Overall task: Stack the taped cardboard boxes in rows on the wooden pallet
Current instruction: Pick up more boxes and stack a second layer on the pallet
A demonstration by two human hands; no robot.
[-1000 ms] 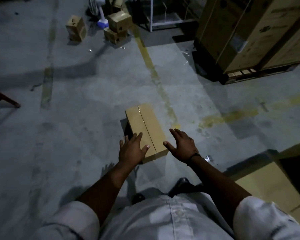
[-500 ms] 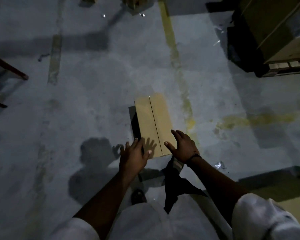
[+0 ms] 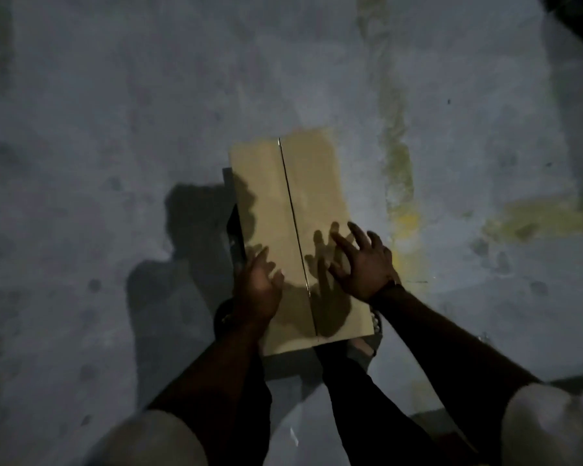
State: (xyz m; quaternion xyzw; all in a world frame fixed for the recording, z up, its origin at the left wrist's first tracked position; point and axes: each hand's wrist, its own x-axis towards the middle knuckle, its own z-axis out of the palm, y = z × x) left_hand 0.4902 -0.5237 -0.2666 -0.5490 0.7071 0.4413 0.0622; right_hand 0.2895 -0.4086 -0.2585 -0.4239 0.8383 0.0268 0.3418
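Left hand open at the cardboard box's left edge, right hand splayed above it, neither gripping; an uneven grab in this gloom could let it slip.

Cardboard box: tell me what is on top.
Only hands over the cardboard box: left hand at the left edge, right hand spread above the right half. They hide the spots beneath; contact unclear.

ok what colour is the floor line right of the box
The floor line is faded, patchy yellow; head view shows it.
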